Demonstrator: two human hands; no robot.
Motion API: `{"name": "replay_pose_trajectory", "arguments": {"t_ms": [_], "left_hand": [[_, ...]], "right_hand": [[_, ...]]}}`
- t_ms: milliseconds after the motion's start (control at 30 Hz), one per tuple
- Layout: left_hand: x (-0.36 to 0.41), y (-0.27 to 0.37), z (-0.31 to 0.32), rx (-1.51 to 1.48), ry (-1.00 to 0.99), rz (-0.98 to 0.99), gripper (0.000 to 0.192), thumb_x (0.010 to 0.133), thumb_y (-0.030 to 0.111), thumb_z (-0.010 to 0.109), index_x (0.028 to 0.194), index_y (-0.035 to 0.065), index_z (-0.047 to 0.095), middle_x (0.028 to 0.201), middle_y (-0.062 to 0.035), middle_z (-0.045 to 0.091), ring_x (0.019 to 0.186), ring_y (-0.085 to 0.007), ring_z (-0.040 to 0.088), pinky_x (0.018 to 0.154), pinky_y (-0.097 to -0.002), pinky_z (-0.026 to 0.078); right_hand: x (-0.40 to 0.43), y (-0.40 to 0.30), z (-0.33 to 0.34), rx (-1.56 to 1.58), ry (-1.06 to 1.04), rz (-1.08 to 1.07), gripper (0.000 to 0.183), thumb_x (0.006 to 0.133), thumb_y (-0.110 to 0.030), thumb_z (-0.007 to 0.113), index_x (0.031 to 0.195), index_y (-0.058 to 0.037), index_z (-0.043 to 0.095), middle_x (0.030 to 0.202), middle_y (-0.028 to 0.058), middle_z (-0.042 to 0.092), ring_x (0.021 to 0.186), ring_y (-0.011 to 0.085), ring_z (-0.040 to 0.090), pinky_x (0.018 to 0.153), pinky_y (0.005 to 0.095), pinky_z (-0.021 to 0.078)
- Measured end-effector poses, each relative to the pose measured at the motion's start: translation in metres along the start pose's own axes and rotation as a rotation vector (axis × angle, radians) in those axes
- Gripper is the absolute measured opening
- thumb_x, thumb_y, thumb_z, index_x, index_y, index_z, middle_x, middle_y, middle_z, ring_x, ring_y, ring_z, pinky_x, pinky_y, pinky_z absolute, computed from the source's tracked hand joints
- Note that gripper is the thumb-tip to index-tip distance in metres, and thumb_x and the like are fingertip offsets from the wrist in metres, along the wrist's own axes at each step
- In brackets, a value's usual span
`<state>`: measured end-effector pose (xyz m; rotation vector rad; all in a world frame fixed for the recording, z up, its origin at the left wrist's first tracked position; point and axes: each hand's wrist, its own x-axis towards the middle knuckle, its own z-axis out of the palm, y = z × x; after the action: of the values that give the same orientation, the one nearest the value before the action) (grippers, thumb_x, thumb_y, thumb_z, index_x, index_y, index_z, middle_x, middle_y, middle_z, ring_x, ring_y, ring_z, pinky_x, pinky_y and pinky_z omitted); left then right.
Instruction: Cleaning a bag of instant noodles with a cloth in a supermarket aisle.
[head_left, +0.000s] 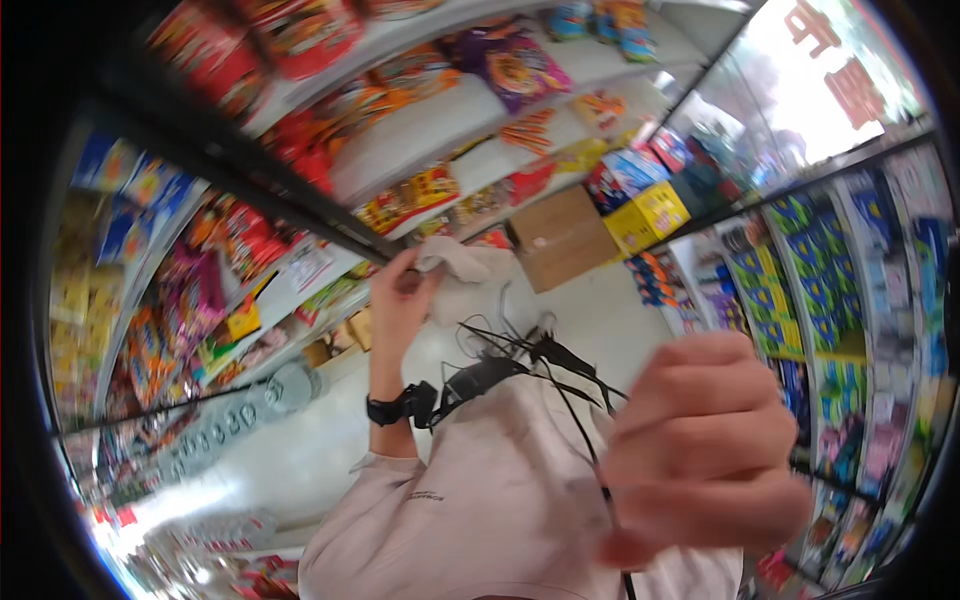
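My left hand, with a black band at the wrist, has its fingers closed on a whitish cloth. The cloth hangs beside a dark shelf post, near the lower shelves. Close to the camera at the right, my right hand is curled into a fist, somewhat blurred; nothing shows in it, though its palm side is hidden. Black cables and a dark strap run across the front of my pale shirt.
Shelves of snack packets stand ahead and at the left. A cardboard box and a yellow box are at their foot. Shelves of green packages line the right. Large clear bottles stand on the floor at the left.
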<state>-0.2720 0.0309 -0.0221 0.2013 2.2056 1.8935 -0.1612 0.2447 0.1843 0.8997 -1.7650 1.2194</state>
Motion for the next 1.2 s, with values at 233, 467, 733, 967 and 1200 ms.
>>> {"name": "replay_pose_trajectory", "arguments": {"t_ms": [233, 467, 733, 967, 1200], "left_hand": [[0.031, -0.004, 0.039, -0.008, 0.033, 0.059, 0.032, 0.088, 0.006, 0.072, 0.118, -0.0018, 0.064, 0.073, 0.0045, 0.060, 0.064, -0.0003, 0.049, 0.055, -0.0174, 0.037], [0.044, 0.025, 0.100, -0.052, 0.082, 0.014, 0.035, 0.089, 0.004, 0.069, 0.122, -0.0040, 0.062, 0.088, -0.0012, 0.068, 0.077, -0.0047, 0.060, 0.067, -0.0186, 0.046], [0.067, 0.040, 0.152, 0.019, 0.064, 0.017, 0.033, 0.092, 0.009, 0.069, 0.121, -0.0019, 0.061, 0.102, -0.0052, 0.069, 0.088, -0.0089, 0.064, 0.073, -0.0236, 0.051], [0.090, 0.062, 0.194, 0.120, -0.028, 0.067, 0.033, 0.091, 0.009, 0.070, 0.122, -0.0003, 0.063, 0.100, -0.0040, 0.069, 0.086, -0.0083, 0.063, 0.071, -0.0228, 0.050], [0.100, 0.058, 0.194, 0.159, -0.033, 0.024, 0.033, 0.091, 0.008, 0.070, 0.122, -0.0008, 0.063, 0.099, -0.0043, 0.069, 0.085, -0.0077, 0.063, 0.073, -0.0217, 0.049]], "right_hand": [[-0.007, 0.006, -0.031, -0.084, 0.022, 0.036, 0.019, 0.080, -0.004, 0.073, 0.093, -0.0085, 0.060, 0.071, 0.0071, 0.062, 0.048, 0.0187, 0.053, 0.043, 0.0260, 0.0373], [-0.031, 0.033, -0.123, 0.112, 0.021, 0.015, 0.019, 0.080, -0.004, 0.073, 0.093, -0.0088, 0.060, 0.071, 0.0073, 0.062, 0.048, 0.0189, 0.053, 0.043, 0.0263, 0.0374], [-0.050, 0.056, -0.198, 0.513, -0.010, 0.009, 0.019, 0.080, -0.004, 0.072, 0.094, -0.0091, 0.061, 0.071, 0.0076, 0.062, 0.049, 0.0191, 0.054, 0.043, 0.0266, 0.0374], [-0.055, 0.065, -0.227, 0.719, 0.012, -0.027, 0.019, 0.080, -0.004, 0.072, 0.095, -0.0093, 0.061, 0.071, 0.0078, 0.062, 0.049, 0.0192, 0.054, 0.043, 0.0268, 0.0375], [-0.052, 0.069, -0.220, 0.909, 0.001, -0.067, 0.020, 0.080, -0.003, 0.072, 0.096, -0.0096, 0.062, 0.071, 0.0080, 0.062, 0.049, 0.0194, 0.054, 0.043, 0.0271, 0.0376]]}}
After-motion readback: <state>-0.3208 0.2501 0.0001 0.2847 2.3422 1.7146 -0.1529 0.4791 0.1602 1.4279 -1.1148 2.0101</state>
